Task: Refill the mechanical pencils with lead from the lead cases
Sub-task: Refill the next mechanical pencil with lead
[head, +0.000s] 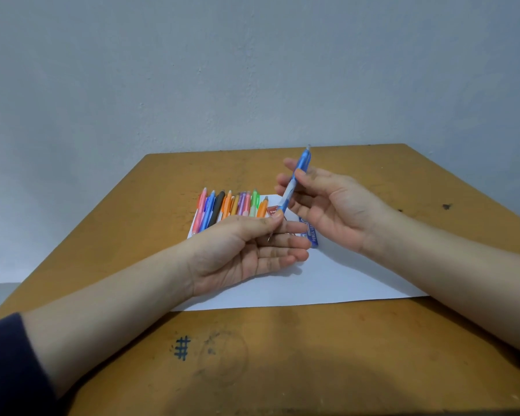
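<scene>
A blue and white mechanical pencil [294,181] slants above the table, its tip pointing down toward me and its cap end up at the back. My right hand [327,202] pinches its upper barrel between thumb and fingers. My left hand [246,250] lies palm up beneath it, thumb and forefinger closed on the lower end near the tip. A row of several coloured mechanical pencils [228,207] lies on the far left part of the white paper sheet [327,283]. A blue lead case [312,235] and a red lead case [272,211] lie on the sheet, partly hidden by my hands.
The sheet rests on a brown wooden table [282,355] with pen scribbles near the front edge. A grey wall rises behind the table's far edge. Dark sleeves cover both forearms at the bottom corners.
</scene>
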